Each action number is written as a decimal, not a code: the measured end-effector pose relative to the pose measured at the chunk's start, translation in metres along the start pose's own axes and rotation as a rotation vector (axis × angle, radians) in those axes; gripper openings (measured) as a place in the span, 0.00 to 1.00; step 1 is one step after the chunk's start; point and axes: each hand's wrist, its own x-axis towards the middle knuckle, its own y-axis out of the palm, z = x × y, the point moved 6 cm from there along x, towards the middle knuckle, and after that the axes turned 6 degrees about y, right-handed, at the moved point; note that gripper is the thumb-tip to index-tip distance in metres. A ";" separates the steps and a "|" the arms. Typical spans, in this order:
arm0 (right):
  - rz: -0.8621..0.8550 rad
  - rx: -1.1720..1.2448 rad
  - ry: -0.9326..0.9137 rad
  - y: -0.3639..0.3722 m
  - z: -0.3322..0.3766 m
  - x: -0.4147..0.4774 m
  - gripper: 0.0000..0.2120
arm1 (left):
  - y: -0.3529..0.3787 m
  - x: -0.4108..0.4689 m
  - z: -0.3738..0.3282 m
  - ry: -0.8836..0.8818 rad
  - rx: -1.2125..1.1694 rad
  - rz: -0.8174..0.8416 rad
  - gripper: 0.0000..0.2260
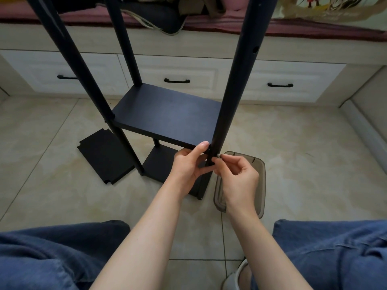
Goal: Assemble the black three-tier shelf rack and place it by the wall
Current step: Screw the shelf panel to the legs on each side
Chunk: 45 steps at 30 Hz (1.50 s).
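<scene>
My left hand (188, 164) grips the near right post (237, 80) of the black rack (83, 76). Fingers are curled round the post just under the middle shelf (167, 114), and the thumb tip presses on that shelf's front right corner. My right hand (236, 178) is closed in a pinch, thumb and forefinger holding a small metal bit (218, 156) against the right side of the same post, just below shelf level. It is probably a screw, but too small to be sure.

The rack stands upright on the tiled floor (314, 153) right in front of me, between my knees and the white drawers (176, 70) with black handles. Its posts run up out of the top of the view. The middle shelf sits level between the posts. The bottom shelf (159, 164) is low down, just above the tiles, and partly hidden by my left hand.

A loose black shelf board (104, 158) with notched corners lies flat on the floor, left of the rack, touching or just beside the front left post foot. A smoky translucent tray (258, 174) lies on the floor under my right hand, just right of the post. My legs in blue jeans (41, 258) fill the bottom corners, and a grey slipper (234, 277) shows at the bottom edge.
</scene>
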 end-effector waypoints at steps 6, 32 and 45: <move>0.004 -0.007 0.005 0.003 0.001 0.002 0.05 | 0.001 -0.001 -0.001 0.005 0.006 0.006 0.13; 0.051 -0.222 -0.068 -0.001 0.012 0.005 0.08 | -0.002 -0.001 0.003 0.000 0.088 -0.057 0.19; 0.052 -0.241 -0.101 -0.004 0.014 0.011 0.07 | 0.003 -0.002 0.000 0.009 0.031 -0.057 0.20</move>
